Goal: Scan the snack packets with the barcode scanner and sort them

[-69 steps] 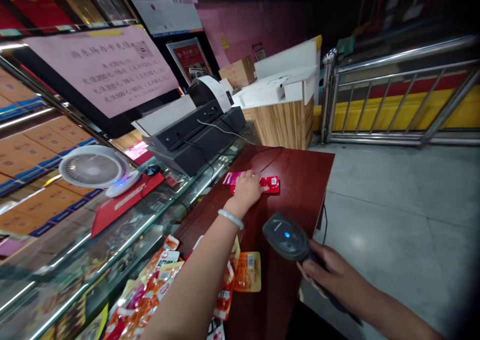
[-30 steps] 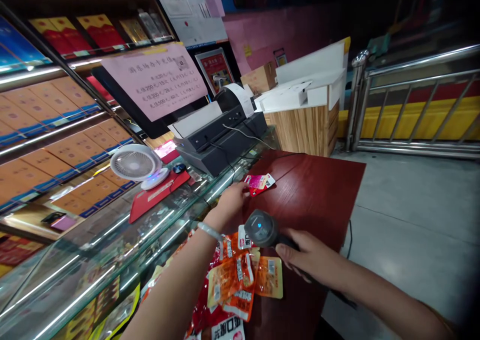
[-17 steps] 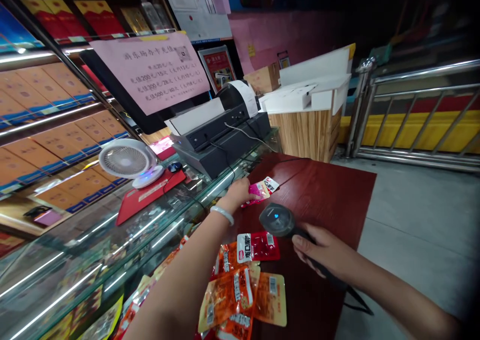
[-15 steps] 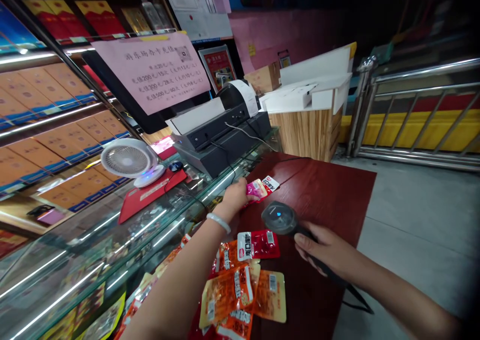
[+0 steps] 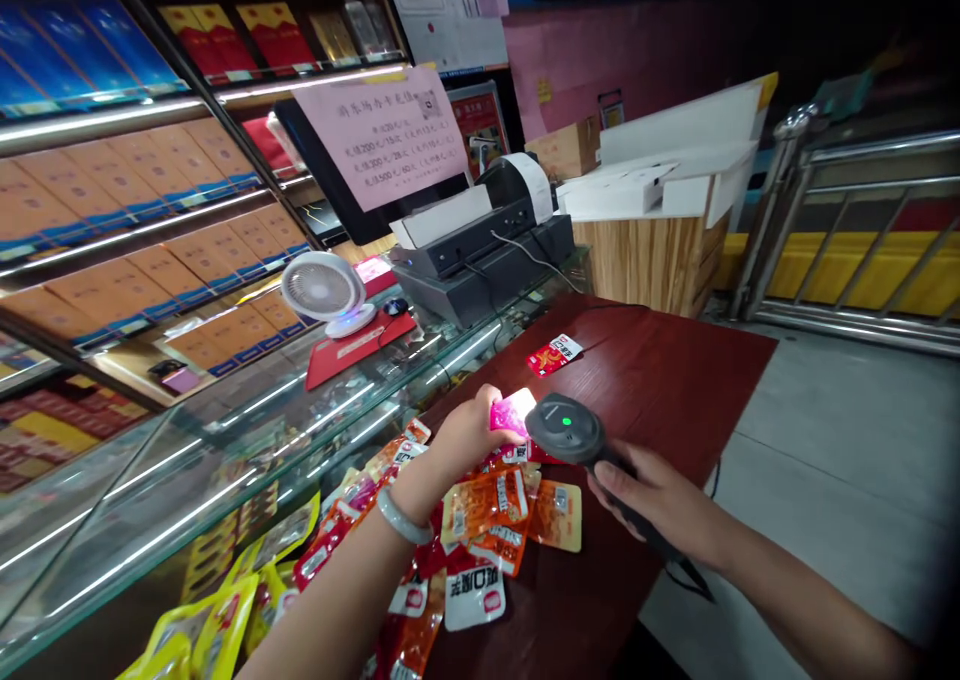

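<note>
My left hand (image 5: 474, 428) grips a pink snack packet (image 5: 511, 414), lit bright by the scanner's beam. A bangle circles that wrist. In my right hand (image 5: 645, 490) is a dark barcode scanner (image 5: 568, 426), its green light on and its head close to the pink packet. Below both hands lies a pile of orange snack packets (image 5: 486, 505), mixed with red and white ones, on the dark red tabletop (image 5: 675, 360). A red and white packet (image 5: 553, 355) lies apart, farther up the tabletop.
Left of the tabletop runs a glass display counter (image 5: 292, 430). On it stand a small fan (image 5: 324, 288), a red mat (image 5: 356, 352) and a dark printer unit (image 5: 480, 250). Yellow packets (image 5: 225, 620) lie at lower left. A metal railing (image 5: 870, 240) stands at the right.
My left hand has lifted the pink packet from beside the red and white one and brought it to the scanner. The scanner's light has turned from blue to green. The view has shifted.
</note>
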`<state>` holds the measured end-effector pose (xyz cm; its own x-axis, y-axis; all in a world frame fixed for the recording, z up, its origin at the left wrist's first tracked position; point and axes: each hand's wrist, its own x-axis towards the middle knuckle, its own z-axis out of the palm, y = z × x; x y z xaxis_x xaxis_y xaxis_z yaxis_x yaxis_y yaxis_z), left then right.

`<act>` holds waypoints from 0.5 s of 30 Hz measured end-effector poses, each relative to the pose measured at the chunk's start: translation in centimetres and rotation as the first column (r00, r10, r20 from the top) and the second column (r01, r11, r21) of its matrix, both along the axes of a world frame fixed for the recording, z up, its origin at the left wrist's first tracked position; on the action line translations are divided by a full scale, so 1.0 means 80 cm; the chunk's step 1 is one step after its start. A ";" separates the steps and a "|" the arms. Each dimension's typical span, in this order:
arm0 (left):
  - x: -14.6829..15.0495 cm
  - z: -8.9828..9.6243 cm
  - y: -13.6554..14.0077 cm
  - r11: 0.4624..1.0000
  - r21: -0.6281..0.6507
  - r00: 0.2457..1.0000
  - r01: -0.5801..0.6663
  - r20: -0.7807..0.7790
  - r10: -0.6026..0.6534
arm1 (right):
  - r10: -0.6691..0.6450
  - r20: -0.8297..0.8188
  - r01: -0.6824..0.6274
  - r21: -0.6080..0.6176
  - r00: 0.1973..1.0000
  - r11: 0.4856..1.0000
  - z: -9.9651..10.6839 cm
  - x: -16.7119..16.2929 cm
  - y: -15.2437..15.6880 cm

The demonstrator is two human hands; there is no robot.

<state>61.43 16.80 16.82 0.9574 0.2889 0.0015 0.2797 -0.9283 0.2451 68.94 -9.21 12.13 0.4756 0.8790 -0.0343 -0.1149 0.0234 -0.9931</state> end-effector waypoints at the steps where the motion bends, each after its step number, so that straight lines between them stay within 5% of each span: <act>1: -0.008 0.003 0.000 1.000 0.011 1.000 -0.009 -0.016 0.010 | 0.003 0.006 -0.003 0.001 1.000 1.000 -0.003 -0.003 -0.001; 5: -0.029 0.024 0.009 0.997 0.051 0.982 0.052 -0.185 -0.042 | 0.017 0.024 -0.017 -0.015 1.000 1.000 -0.012 -0.010 -0.005; 8: -0.018 0.035 0.017 0.994 0.089 0.988 0.065 -0.144 -0.051 | 0.008 0.027 -0.008 -0.019 1.000 1.000 -0.016 -0.008 -0.007; 15: 0.108 -0.007 0.023 0.995 0.088 0.997 0.043 0.062 -0.048 | -0.043 -0.015 0.042 -0.044 0.999 0.998 -0.017 0.004 -0.012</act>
